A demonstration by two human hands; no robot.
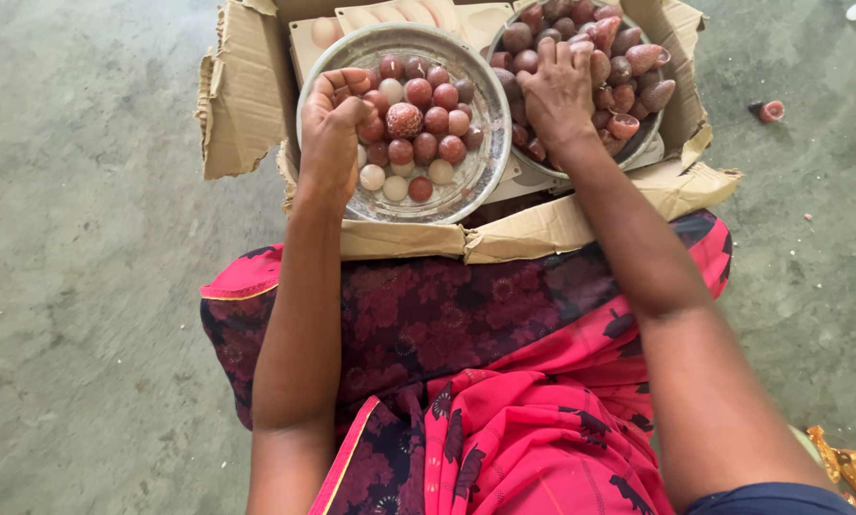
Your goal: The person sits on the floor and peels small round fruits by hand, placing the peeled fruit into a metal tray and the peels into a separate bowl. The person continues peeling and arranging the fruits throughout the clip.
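**Two bowls, two hands among the fruit**

We count two round metal bowls in one torn cardboard box point(247, 95) on the concrete floor point(85, 286). The left bowl point(485, 143) holds about twenty small round fruits point(436, 120), most reddish-brown, some five pale and peeled, and one larger speckled one point(404, 120) near the middle. The right bowl point(638, 143) is heaped with darker fruits and husk pieces point(638, 76), too many for us to count.

Our left hand point(333, 129) is curled into a loose fist over the left bowl's near rim, fingers bent inward; we cannot tell whether it holds anything. Our right hand point(560, 91) lies palm down on the heap in the right bowl, fingers spread a little and touching the fruits. One cut piece point(771, 111) lies on the floor, well to the right of that hand.
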